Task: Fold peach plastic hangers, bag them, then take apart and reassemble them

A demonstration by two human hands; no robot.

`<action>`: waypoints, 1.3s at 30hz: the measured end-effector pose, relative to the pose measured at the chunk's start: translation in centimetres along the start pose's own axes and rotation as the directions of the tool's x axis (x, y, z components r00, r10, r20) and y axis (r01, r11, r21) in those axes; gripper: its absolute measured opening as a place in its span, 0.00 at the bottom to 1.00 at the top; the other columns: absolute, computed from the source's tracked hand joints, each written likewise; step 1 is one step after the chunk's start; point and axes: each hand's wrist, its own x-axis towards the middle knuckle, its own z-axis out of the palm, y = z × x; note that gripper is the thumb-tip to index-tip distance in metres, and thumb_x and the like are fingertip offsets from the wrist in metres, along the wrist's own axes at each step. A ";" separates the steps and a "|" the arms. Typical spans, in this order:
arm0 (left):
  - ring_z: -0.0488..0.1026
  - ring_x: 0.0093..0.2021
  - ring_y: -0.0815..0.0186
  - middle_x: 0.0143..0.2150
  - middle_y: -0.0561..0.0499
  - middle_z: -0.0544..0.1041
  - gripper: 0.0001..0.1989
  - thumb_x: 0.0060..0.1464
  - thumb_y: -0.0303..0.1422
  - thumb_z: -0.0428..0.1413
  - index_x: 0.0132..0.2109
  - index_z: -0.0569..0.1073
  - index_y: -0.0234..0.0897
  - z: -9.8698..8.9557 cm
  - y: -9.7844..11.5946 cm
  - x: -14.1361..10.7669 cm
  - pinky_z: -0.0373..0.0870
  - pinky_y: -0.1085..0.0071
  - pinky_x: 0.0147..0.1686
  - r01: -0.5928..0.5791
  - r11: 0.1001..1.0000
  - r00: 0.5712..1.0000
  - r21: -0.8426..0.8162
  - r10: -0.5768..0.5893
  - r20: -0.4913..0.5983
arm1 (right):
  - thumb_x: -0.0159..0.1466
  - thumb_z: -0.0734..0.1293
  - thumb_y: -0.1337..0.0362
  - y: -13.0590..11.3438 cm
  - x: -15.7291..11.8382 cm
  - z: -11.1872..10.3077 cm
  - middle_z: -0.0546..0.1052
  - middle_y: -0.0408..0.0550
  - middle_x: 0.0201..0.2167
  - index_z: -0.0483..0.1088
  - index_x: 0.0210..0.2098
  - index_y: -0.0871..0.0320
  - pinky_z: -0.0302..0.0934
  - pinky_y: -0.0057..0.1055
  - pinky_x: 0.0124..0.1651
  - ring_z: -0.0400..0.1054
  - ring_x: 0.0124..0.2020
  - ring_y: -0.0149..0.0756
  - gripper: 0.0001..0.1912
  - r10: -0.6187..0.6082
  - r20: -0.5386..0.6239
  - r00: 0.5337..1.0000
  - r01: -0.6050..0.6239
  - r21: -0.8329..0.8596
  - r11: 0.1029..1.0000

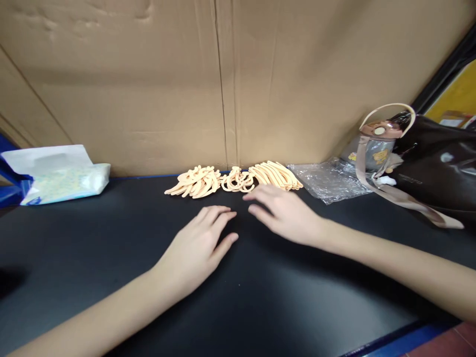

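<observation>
Three groups of peach-coloured strips lie at the back of the black table: a loose left pile [197, 182], a smaller curled middle group [237, 180] and a neater right bundle [277, 174]. My left hand [197, 245] is over the table in front of the left pile, fingers apart and holding nothing. Nearer the strips, my right hand [280, 212] is just in front of the right bundle, thumb and fingers apart, with nothing between them. Its fingers overlap the bundle's lower edge in the view, and whether they touch it cannot be told.
A white and pale green packet [67, 176] lies at the back left. Clear crinkled plastic [327, 179], a strapped bottle [375, 146] and a dark leather bag [439, 163] are at the right. Cardboard [167, 89] stands behind the black table [260, 312].
</observation>
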 end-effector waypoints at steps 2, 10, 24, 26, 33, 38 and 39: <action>0.58 0.69 0.52 0.68 0.43 0.65 0.28 0.67 0.47 0.41 0.65 0.65 0.37 0.8 0.3 -1.1 0.62 0.53 0.63 -0.022 1.000 0.998 0.012 0.021 0.053 | 0.72 0.57 0.59 -1.5 -1.4 1.3 0.73 0.57 0.57 0.68 0.59 0.65 0.62 0.42 0.60 0.68 0.57 0.45 0.22 -0.061 0.113 0.992 0.057 0.043 0.997; 0.47 0.73 0.55 0.73 0.42 0.51 0.33 0.68 0.48 0.36 0.71 0.54 0.31 0.4 -0.3 -1.2 0.49 0.52 0.69 -0.036 0.999 0.978 0.004 0.034 0.206 | 0.72 0.53 0.50 -1.0 -2.4 2.8 0.54 0.63 0.70 0.56 0.68 0.70 0.47 0.51 0.71 0.47 0.71 0.50 0.35 -0.041 0.237 0.971 0.030 0.051 0.998; 0.52 0.72 0.55 0.72 0.44 0.55 0.29 0.69 0.43 0.39 0.70 0.57 0.31 0.2 -0.6 -1.2 0.54 0.50 0.68 -0.027 0.999 0.981 -0.023 0.031 0.191 | 0.72 0.54 0.49 -0.3 -2.6 2.8 0.55 0.64 0.69 0.58 0.67 0.69 0.49 0.54 0.69 0.48 0.71 0.52 0.34 -0.124 0.216 0.968 0.122 0.023 0.992; 0.53 0.71 0.55 0.72 0.45 0.56 0.29 0.69 0.43 0.40 0.70 0.57 0.32 0.1 -0.8 -1.2 0.55 0.51 0.68 -0.034 0.999 0.981 -0.012 0.036 0.189 | 0.72 0.54 0.49 -0.3 -2.6 2.8 0.55 0.65 0.69 0.58 0.67 0.70 0.49 0.54 0.70 0.48 0.71 0.52 0.35 -0.124 0.219 0.968 0.124 0.014 0.992; 0.54 0.71 0.53 0.72 0.42 0.57 0.31 0.68 0.46 0.41 0.70 0.58 0.32 -0.3 -1.3 -1.4 0.56 0.50 0.66 -0.112 0.993 0.976 0.024 0.105 0.189 | 0.72 0.54 0.49 -0.3 -2.6 2.8 0.54 0.64 0.69 0.56 0.67 0.71 0.50 0.52 0.69 0.49 0.71 0.52 0.35 -0.121 0.224 0.967 0.130 -0.023 0.991; 0.52 0.71 0.52 0.72 0.43 0.57 0.31 0.68 0.46 0.41 0.70 0.57 0.32 -0.2 -1.3 -1.3 0.55 0.48 0.67 -0.099 0.995 0.978 0.007 0.096 0.185 | 0.72 0.54 0.49 -0.2 -2.7 2.9 0.55 0.64 0.69 0.57 0.67 0.70 0.51 0.52 0.69 0.50 0.70 0.52 0.35 -0.127 0.216 0.968 0.136 -0.026 0.990; 0.52 0.72 0.52 0.72 0.43 0.57 0.31 0.68 0.46 0.41 0.70 0.57 0.32 -0.2 -1.3 -1.3 0.54 0.47 0.67 -0.094 0.996 0.978 0.003 0.091 0.188 | 0.72 0.54 0.49 -0.2 -2.6 2.8 0.55 0.64 0.69 0.57 0.67 0.70 0.51 0.52 0.69 0.50 0.70 0.52 0.35 -0.126 0.219 0.967 0.135 -0.026 0.991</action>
